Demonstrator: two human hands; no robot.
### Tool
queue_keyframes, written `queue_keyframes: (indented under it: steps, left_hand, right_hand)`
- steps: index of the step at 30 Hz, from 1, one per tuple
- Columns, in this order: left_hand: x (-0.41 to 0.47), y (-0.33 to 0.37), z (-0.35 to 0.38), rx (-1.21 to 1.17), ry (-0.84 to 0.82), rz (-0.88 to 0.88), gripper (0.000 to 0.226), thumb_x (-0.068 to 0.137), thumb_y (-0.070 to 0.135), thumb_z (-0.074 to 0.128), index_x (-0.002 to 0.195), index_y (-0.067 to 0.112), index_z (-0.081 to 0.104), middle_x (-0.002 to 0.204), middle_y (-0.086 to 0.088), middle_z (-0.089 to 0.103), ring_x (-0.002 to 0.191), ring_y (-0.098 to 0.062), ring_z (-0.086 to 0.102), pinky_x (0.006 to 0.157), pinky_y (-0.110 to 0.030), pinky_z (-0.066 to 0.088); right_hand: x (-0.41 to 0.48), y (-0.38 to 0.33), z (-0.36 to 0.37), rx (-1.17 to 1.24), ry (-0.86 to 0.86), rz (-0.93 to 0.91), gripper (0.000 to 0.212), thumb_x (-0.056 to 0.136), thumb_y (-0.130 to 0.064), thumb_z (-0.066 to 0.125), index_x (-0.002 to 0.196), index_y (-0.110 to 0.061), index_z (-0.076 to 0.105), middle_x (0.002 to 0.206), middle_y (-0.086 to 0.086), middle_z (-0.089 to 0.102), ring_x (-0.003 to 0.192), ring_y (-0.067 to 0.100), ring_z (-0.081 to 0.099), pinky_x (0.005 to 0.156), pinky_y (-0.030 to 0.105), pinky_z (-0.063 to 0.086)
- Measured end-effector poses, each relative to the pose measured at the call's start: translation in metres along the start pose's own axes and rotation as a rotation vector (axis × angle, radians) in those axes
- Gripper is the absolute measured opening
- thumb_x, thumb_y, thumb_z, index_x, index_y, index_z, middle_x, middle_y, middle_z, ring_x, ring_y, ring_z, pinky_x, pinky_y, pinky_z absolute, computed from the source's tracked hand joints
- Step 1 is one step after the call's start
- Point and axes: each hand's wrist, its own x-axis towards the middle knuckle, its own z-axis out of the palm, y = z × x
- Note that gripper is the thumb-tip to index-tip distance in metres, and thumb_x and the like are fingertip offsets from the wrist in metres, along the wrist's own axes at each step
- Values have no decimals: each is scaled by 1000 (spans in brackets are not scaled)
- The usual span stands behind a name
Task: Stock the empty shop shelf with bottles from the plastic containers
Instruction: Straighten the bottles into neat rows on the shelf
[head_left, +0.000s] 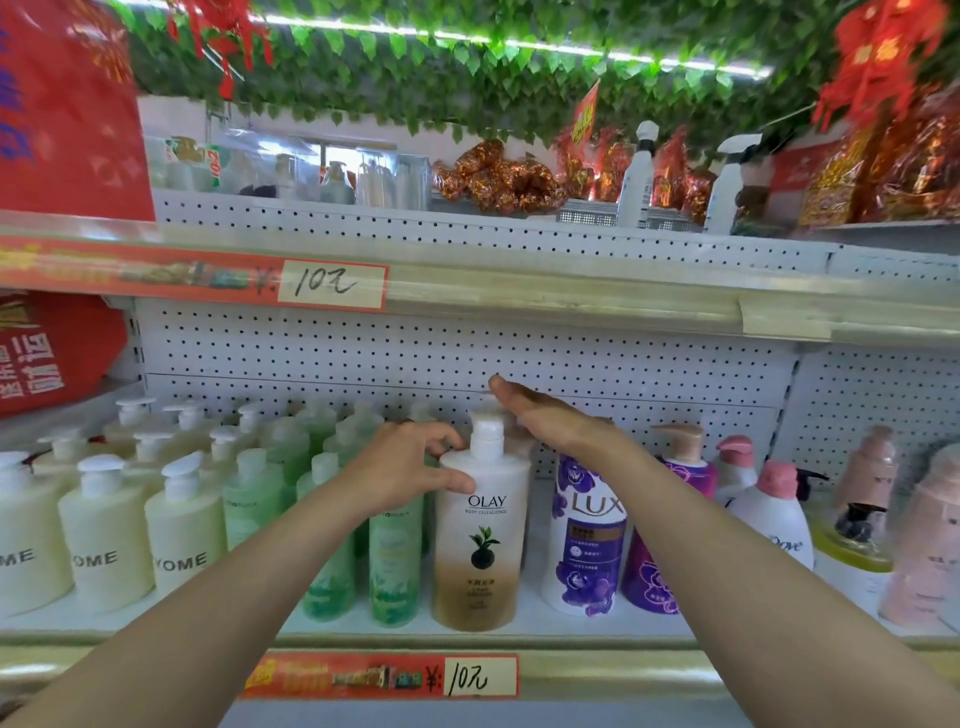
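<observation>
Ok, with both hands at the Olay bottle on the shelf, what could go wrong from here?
1. The left hand grips the Olay bottle high, at its shoulder; standing near the front edge of the shelf, it could tip forward.
2. The green bottle and Lux bottle stand close on either side; sliding it may knock them.
3. The open right hand hangs just by the pump and could catch it.

White-brown Olay pump bottle (480, 540), upright, shelf front

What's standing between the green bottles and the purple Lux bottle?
The Olay bottle stands there, the left hand holding its shoulder; the head view shows it.
</observation>
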Motion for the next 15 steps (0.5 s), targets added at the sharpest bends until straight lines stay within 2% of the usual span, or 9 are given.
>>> queue_keyframes:
  steps: [3,7,11,15]
  left_hand:
    - [0,-1,1,-13,-10,14,38,65,46,85,97,39,64,90,31,57,97,6,54,78,-21,39]
    - [1,-4,1,-29,-14,13,38,64,47,85,95,42,63,91,32,59,98,8,55,84,-23,42]
    - [0,-5,3,-42,-1,24,42,66,45,85,103,36,66,89,32,57,94,11,53,75,-11,36]
    - [3,-5,2,-46,-3,31,41,66,46,84,102,36,67,90,30,60,97,7,56,81,-19,41]
  right_hand:
    - [-9,-11,1,58,-27,-21,92,64,-103,25,143,-57,37,158,-10,38,144,21,37,119,57,22]
    - [-6,-17,5,20,-42,-28,99,54,-108,23,138,-59,39,154,-10,43,141,23,41,116,62,23]
    - [-8,-24,7,-10,-35,-53,84,78,-92,27,145,-44,40,152,-4,45,135,23,45,113,50,36]
    - [-7,-26,8,-21,-55,-61,78,84,-87,28,147,-41,39,150,-3,47,132,23,47,111,49,40]
